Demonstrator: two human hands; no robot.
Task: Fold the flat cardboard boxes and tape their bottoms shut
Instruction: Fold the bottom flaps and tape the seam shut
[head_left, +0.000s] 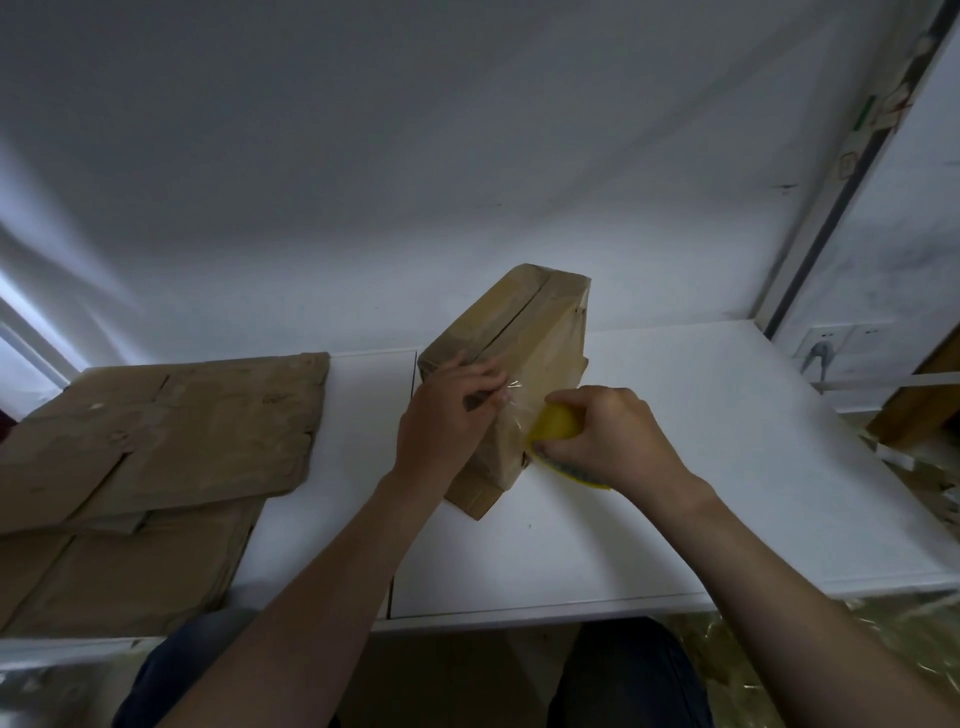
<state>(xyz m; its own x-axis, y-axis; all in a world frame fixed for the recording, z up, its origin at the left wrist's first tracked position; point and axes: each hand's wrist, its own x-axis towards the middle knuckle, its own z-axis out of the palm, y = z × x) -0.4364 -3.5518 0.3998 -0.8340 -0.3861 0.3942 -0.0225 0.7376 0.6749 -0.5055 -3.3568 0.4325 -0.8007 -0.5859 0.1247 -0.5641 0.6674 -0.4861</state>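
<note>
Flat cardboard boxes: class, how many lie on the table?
2: the top flat box at the left of the table, the lower flat box beneath it, nearer the person; others may be hidden.

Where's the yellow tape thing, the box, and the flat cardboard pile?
yellow tape dispenser (556, 422): head view, its rounded top.
folded box (543, 332): head view, right bottom flap.
flat cardboard pile (171, 431): head view, top sheet.

Head view, single: worn high, facing forward and down, close over the counter (675, 467) and white wall (415, 156).
</note>
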